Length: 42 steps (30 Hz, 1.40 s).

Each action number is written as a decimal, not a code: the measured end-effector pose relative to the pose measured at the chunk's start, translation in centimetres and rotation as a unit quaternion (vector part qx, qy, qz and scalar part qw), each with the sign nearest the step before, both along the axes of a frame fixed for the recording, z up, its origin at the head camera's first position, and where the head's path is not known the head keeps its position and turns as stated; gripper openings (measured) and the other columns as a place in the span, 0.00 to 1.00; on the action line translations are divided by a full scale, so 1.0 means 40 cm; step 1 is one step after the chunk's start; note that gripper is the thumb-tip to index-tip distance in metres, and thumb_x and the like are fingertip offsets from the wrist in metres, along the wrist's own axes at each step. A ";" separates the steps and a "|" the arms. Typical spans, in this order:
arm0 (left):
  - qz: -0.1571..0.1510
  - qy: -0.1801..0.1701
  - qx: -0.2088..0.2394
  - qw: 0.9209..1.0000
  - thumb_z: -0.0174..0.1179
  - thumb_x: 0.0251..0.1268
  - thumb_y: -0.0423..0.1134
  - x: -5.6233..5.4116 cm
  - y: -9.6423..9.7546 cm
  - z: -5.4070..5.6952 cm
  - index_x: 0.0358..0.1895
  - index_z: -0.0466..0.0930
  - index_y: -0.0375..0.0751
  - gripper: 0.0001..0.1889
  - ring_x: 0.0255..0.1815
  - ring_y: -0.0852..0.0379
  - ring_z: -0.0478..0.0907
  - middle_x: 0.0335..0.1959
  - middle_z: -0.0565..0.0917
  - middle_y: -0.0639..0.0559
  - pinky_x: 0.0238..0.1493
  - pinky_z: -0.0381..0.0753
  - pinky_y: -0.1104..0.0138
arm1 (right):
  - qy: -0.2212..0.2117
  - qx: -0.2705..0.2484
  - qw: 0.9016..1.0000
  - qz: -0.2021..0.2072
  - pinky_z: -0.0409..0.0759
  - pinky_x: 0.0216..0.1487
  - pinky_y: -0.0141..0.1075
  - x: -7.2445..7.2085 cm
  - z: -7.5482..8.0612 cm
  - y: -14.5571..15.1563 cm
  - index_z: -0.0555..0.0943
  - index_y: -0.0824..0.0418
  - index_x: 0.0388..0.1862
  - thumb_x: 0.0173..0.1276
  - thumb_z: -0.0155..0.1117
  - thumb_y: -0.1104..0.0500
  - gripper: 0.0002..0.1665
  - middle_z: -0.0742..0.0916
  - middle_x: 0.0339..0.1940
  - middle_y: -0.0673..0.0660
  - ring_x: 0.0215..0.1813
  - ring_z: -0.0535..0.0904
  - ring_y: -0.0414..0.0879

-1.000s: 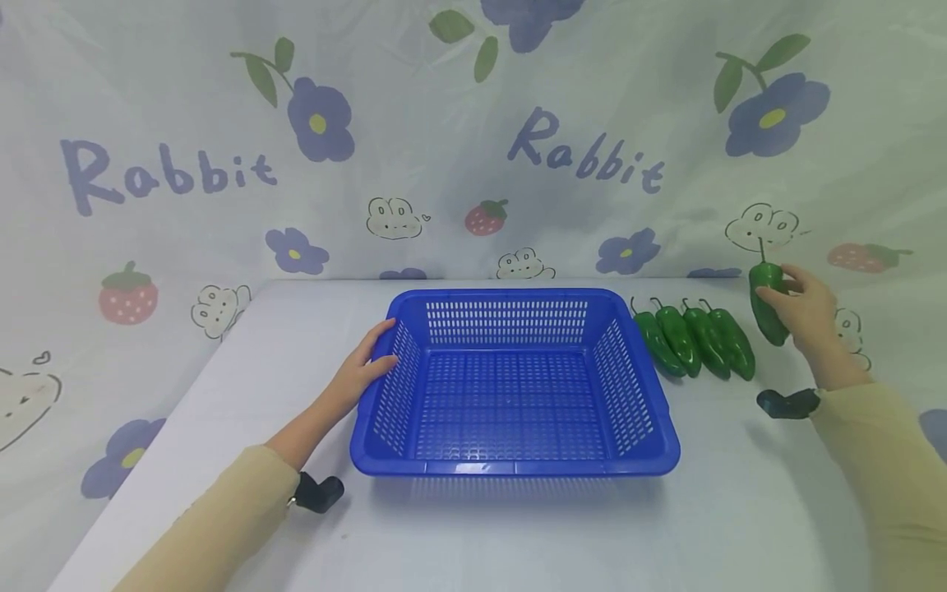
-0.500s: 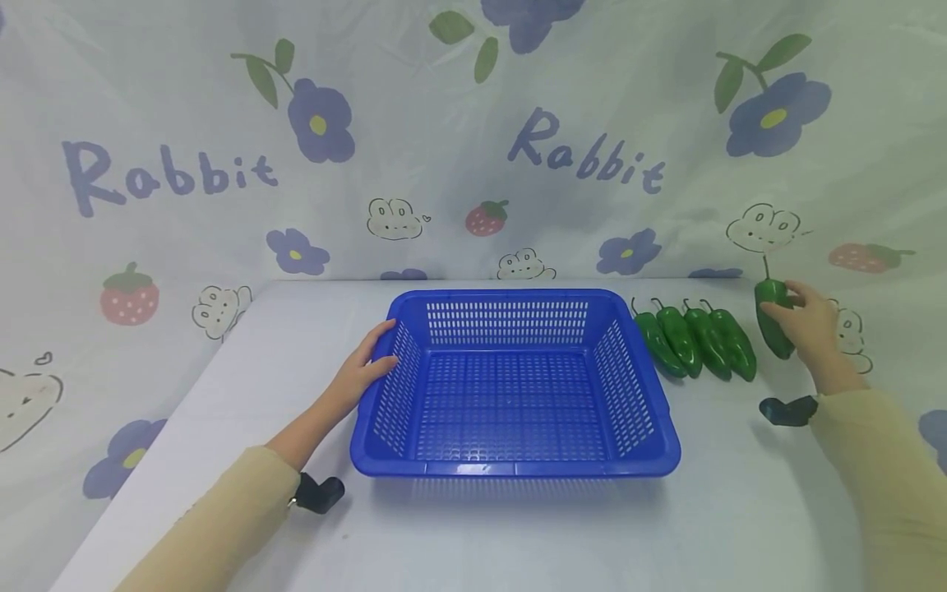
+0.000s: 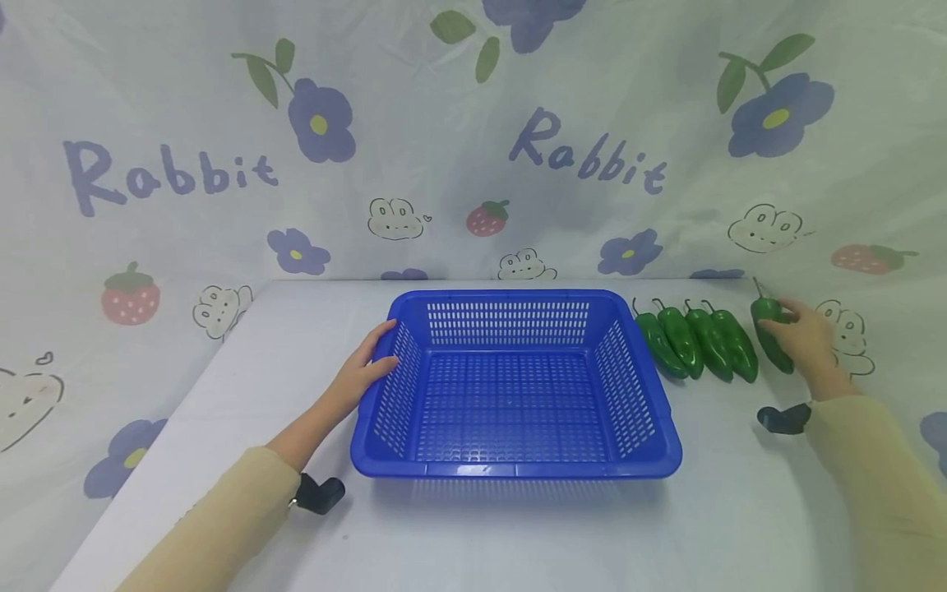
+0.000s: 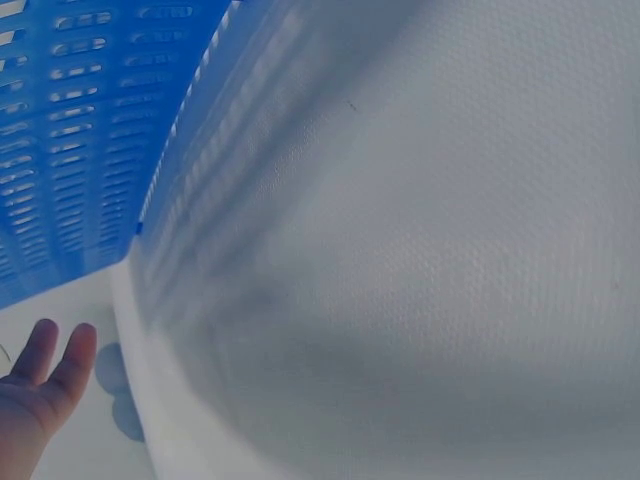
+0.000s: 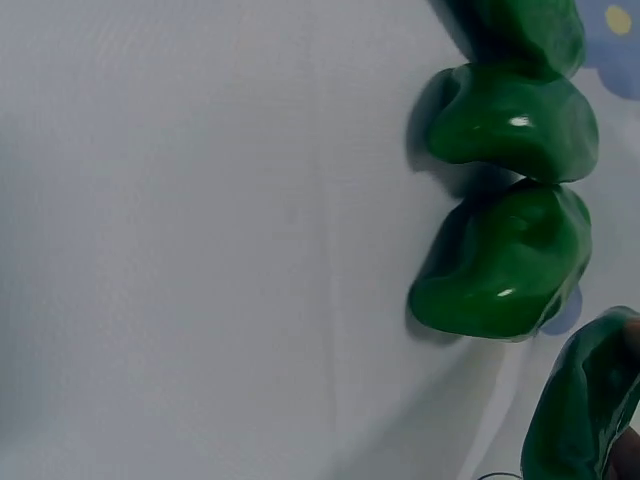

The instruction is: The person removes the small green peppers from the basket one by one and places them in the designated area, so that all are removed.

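At the right of the head view my right hand (image 3: 810, 341) pinches a green pepper (image 3: 771, 341) between thumb and fingers, its stem pointing up and away. That held pepper (image 5: 575, 410) also shows low at the right edge of the right wrist view. Just left of it, several more green peppers (image 3: 710, 344) lie side by side on the table. My left hand (image 3: 362, 366) rests on the left rim of a blue plastic basket (image 3: 515, 469), thumb and a finger reaching over the edge. Two straight fingers (image 4: 70, 368) appear below the basket in the left wrist view.
The basket stands mid-table with nothing inside, its right rim close to the nearest peppers. A white-covered table (image 3: 288, 329) meets a patterned curtain (image 3: 444, 164) at the back. Black wrist devices (image 3: 320, 493) stick out at both sleeves.
My right hand has come down with the pepper, from above the table's back right to beside the row. The left hand and the basket have stayed put.
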<state>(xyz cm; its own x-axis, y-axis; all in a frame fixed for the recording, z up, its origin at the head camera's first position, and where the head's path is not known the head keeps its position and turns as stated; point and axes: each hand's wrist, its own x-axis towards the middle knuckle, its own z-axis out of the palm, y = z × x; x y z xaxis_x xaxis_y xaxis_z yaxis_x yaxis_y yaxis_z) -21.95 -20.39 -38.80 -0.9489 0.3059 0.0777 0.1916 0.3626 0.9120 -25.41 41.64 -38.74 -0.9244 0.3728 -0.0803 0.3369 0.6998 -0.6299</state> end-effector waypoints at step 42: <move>0.000 0.001 -0.001 1.000 0.45 0.65 0.38 -0.002 -0.002 -0.002 0.71 0.46 0.41 0.32 0.71 0.34 0.44 0.72 0.45 0.34 0.66 0.48 0.40 | -0.023 0.005 1.000 0.020 0.61 0.60 0.63 -0.001 -0.048 -0.011 0.51 0.76 0.66 0.71 0.43 0.55 0.33 0.60 0.62 0.81 0.62 0.57 0.76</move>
<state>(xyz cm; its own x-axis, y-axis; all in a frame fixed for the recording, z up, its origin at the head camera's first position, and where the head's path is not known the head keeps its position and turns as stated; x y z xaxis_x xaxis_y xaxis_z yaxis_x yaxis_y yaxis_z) -22.03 -20.46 -38.89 -0.9486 0.3064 0.0792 0.1935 0.3635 0.9113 -25.46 41.19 -40.66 -0.9337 0.3373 -0.1204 0.3380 0.7187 -0.6076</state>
